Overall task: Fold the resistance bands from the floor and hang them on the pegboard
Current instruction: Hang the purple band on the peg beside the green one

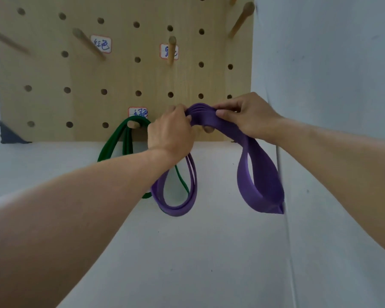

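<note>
Two forearms are extended toward one wooden pegboard [120, 74]. One folded purple band [209, 114] is pinched at its top by the left hand [171, 132] and right hand [249, 116], its loops hanging below. One green band [120, 138] is hung on a peg [132, 124].
</note>
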